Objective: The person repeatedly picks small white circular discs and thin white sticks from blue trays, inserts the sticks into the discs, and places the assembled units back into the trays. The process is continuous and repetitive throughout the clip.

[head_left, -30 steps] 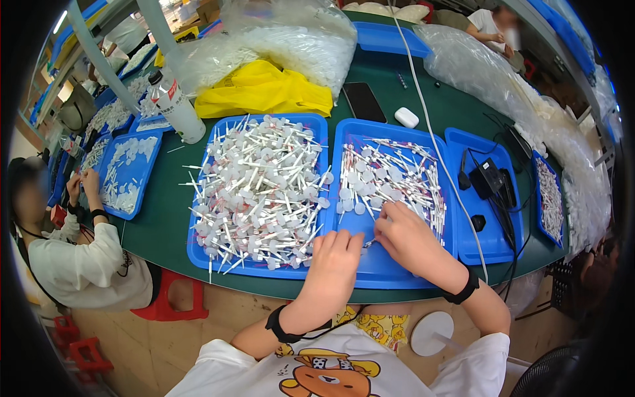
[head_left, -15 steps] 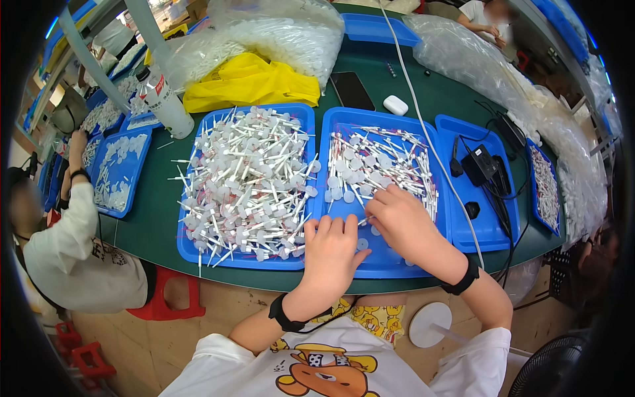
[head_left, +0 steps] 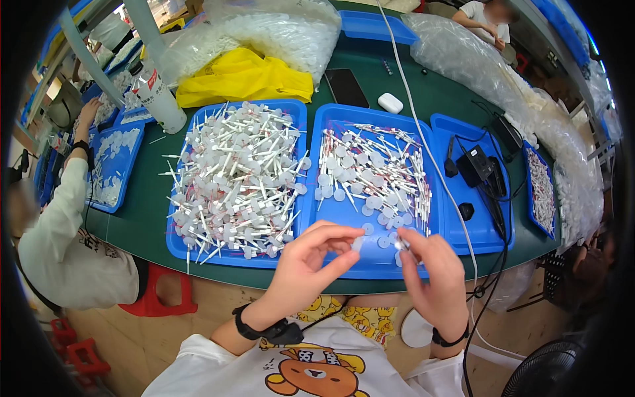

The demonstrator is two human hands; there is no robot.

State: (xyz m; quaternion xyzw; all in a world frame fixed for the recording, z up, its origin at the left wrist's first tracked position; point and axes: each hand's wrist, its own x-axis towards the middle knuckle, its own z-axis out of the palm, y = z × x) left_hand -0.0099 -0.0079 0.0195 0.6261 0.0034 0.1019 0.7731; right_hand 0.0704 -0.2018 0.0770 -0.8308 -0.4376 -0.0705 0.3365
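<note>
Over the near edge of the middle blue tray (head_left: pixel 331 119), my left hand (head_left: pixel 311 261) pinches a small translucent round cap (head_left: pixel 358 244) between thumb and fingers. Close to its right, my right hand (head_left: pixel 430 271) grips a thin white stick (head_left: pixel 401 244) by its tip, a short gap from the cap. That tray holds several loose white sticks and round caps (head_left: pixel 370 172). The left blue tray (head_left: pixel 173 246) carries a heaped pile of assembled white sticks with caps (head_left: pixel 235 178).
A right blue tray (head_left: pixel 450 228) holds a black adapter (head_left: pixel 473 165) and cables. A yellow cloth (head_left: pixel 241 76), a dark phone (head_left: pixel 344 86), a white case (head_left: pixel 390 102), a bottle (head_left: pixel 159 99) and clear bags of parts (head_left: pixel 278 30) lie behind. A seated person (head_left: pixel 66 225) works at left.
Both hands have lifted off the middle tray's parts and come toward me, now holding a cap and a stick close together above the tray's near edge.
</note>
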